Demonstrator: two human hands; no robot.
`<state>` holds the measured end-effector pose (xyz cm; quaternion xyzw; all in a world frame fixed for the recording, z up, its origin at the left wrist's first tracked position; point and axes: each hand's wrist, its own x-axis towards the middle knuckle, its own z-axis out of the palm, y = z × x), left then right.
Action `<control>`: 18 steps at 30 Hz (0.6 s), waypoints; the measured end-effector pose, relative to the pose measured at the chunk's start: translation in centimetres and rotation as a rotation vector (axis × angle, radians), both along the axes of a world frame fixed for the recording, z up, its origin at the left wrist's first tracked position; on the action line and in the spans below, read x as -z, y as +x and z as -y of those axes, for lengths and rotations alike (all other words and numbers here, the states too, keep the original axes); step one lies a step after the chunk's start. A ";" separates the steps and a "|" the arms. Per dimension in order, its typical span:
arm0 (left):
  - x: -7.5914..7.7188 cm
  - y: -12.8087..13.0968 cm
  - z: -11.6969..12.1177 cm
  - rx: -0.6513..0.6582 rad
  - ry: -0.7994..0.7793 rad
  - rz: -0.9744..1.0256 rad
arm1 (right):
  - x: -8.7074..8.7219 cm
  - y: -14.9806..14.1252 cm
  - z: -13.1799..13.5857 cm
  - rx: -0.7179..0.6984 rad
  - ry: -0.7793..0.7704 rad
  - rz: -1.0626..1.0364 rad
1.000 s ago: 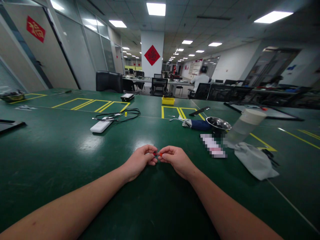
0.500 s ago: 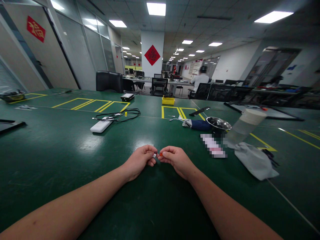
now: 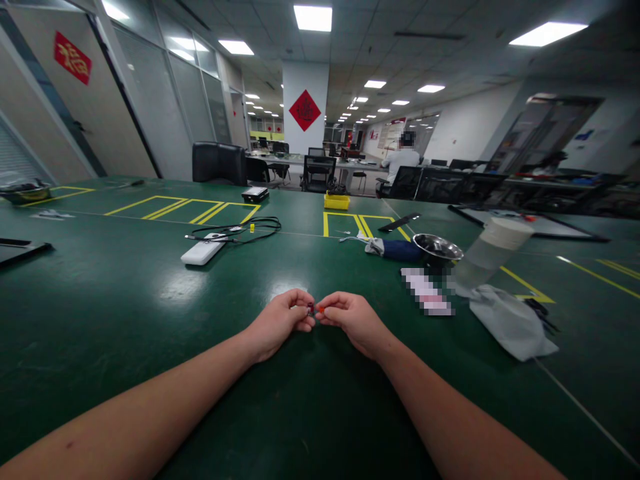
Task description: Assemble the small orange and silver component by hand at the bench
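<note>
Between thumb and fingers, my left hand pinches a tiny dark-red and silvery piece, too small to name. My right hand faces it, its fingertips closed on a small orange piece. The two pieces are very close together; whether they touch I cannot tell. Both hands are low over the green table, near its middle, and the fingers partly cover what they hold.
Ahead on the left lies a white power bank beside a black cable. To the right are a metal bowl, a pixelated flat item, a tilted clear container and a whitish pouch. A yellow bin stands farther back.
The piece in my left hand has turned slightly, showing more dark red and less silver. Both hands stay in nearly the same place.
</note>
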<state>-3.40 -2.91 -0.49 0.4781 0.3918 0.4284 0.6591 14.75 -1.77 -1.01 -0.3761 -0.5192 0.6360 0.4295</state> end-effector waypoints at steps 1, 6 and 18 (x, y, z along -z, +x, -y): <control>0.0 0.0 0.0 0.007 -0.001 -0.002 | 0.0 0.0 0.0 0.005 0.006 0.000; -0.1 0.0 -0.1 0.038 -0.011 -0.026 | 0.1 0.1 0.1 0.010 0.052 0.021; -0.8 0.1 0.5 -0.001 0.069 -0.114 | 0.0 0.0 0.1 -0.018 -0.009 -0.019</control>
